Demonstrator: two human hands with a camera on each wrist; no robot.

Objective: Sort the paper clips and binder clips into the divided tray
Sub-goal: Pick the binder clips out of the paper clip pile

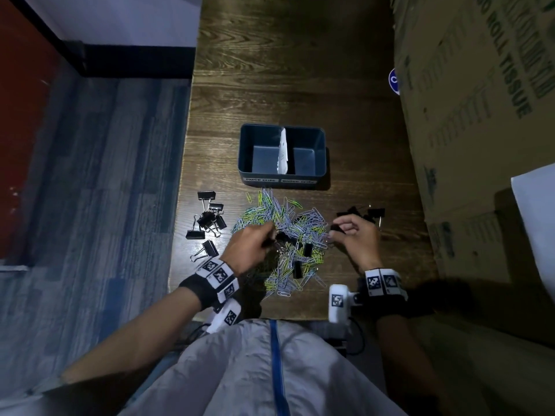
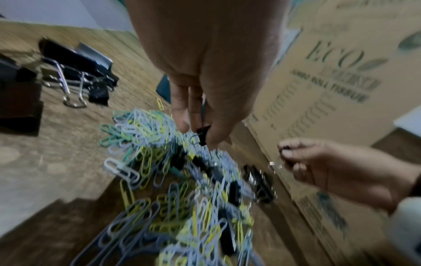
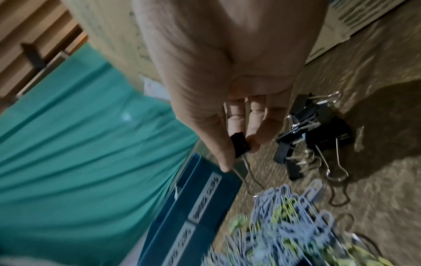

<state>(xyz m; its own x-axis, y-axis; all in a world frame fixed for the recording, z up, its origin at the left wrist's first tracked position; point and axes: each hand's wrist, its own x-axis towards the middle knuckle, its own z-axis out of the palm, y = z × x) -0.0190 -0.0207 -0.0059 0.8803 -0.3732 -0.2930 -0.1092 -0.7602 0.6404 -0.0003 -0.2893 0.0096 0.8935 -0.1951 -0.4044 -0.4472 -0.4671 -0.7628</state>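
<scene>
A blue divided tray (image 1: pixel 321 175) stands mid-table with a white divider; both halves look empty. Its front labels read paper clips on the left and binder clips on the right. In front of it lies a heap of coloured paper clips (image 1: pixel 285 232) with a few black binder clips mixed in. My left hand (image 1: pixel 270 237) is over the heap and pinches a small black binder clip (image 2: pixel 202 134). At the heap's right edge my right hand (image 1: pixel 338 231) pinches another small black binder clip (image 3: pixel 239 145), whose wire handles hang down. Binder clips lie in separate groups at the left (image 1: pixel 207 223) and at the right (image 1: pixel 365 213).
A large cardboard box (image 1: pixel 480 115) runs along the table's right side, close to the right group of binder clips. The table's left edge (image 1: pixel 180 211) is just beyond the left group. Bare wood lies behind the tray.
</scene>
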